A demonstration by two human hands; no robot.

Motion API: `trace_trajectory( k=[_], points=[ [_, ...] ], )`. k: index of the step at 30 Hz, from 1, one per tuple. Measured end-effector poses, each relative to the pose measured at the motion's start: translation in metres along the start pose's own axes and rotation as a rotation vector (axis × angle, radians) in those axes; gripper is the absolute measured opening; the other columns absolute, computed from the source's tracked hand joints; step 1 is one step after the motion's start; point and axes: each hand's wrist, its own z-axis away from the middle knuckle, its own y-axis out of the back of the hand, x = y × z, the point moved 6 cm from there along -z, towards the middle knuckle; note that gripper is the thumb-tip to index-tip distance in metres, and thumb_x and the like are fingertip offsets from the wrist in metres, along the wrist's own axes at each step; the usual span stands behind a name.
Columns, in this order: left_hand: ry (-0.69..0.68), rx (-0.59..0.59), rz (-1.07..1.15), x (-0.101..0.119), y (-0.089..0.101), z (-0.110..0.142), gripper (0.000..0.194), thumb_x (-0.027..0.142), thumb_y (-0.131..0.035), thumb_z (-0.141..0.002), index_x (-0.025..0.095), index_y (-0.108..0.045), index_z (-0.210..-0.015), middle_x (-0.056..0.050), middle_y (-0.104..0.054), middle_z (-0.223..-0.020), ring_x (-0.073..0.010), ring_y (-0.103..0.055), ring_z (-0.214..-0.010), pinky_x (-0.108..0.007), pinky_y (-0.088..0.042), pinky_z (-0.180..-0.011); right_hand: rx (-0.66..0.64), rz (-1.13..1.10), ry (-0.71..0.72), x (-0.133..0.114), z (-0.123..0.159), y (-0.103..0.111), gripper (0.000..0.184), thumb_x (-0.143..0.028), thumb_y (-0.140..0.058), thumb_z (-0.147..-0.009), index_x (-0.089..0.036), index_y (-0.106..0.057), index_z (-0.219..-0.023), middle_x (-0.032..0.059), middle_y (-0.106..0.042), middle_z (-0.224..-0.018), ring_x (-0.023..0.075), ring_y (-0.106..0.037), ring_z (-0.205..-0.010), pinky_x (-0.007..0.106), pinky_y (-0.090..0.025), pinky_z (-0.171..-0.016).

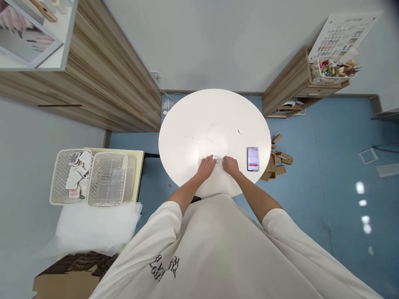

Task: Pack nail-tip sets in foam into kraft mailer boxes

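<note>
A small, clear-to-whitish plastic packet or case [217, 162] lies near the front of the round white table [193, 120]; its exact kind is too small to make out. My left hand [206, 167] holds its left end, fingers bent. On the opposite end, the curled fingers of my right hand [230, 165] grip it too. Both hands rest close to the tabletop, a short gap apart. A phone [252, 159] with a lit screen lies to the right of my right hand, not touched.
To the left, white baskets hold printed cards [75, 178] and clear plastic cases [109, 178]. White sheets [96, 226] and a cardboard box [68, 282] are below them. Wooden cabinets flank the table. Cardboard pieces [276, 164] lie on the blue floor at right.
</note>
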Motion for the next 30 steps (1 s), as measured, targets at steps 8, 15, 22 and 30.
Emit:
trace_trajectory(
  k=[8,15,22,30],
  points=[
    [0.005,-0.024,0.0,-0.003,0.011,-0.007,0.047,0.013,-0.058,-0.082,0.022,-0.052,-0.128,-0.014,-0.046,-0.148,-0.0331,-0.043,-0.134,-0.048,-0.035,-0.107,0.237,0.071,0.19,-0.016,0.039,0.013,0.049,-0.019,-0.045,-0.095,-0.018,-0.048,-0.144,0.0146,-0.042,-0.156,0.0316,-0.031,-0.145,0.047,-0.025,-0.115],
    [0.042,-0.171,0.134,-0.007,0.013,0.014,0.043,0.029,-0.067,-0.079,0.024,-0.054,-0.12,-0.008,-0.059,-0.133,-0.03,-0.05,-0.124,-0.044,-0.04,-0.102,0.178,0.184,0.518,-0.045,0.064,-0.019,0.043,-0.014,-0.053,-0.09,-0.021,-0.06,-0.132,0.0119,-0.056,-0.144,0.0325,-0.042,-0.137,0.05,-0.026,-0.114],
    [0.03,-0.203,0.161,-0.01,0.009,0.041,0.043,0.031,-0.067,-0.079,0.024,-0.057,-0.12,-0.008,-0.055,-0.14,-0.0289,-0.056,-0.123,-0.044,-0.041,-0.105,0.047,0.183,0.556,-0.061,0.074,-0.031,0.034,-0.013,-0.049,-0.093,-0.018,-0.061,-0.124,0.0125,-0.069,-0.122,0.0274,-0.057,-0.121,0.043,-0.03,-0.108],
    [-0.004,-0.117,0.191,-0.012,0.027,0.039,0.031,0.037,-0.055,-0.092,0.022,-0.055,-0.12,-0.008,-0.062,-0.122,-0.0254,-0.064,-0.109,-0.041,-0.041,-0.104,-0.054,0.155,0.466,-0.065,0.058,-0.008,0.026,-0.016,-0.046,-0.097,-0.016,-0.059,-0.12,0.0115,-0.072,-0.104,0.0263,-0.062,-0.105,0.035,-0.035,-0.094]
  ],
)
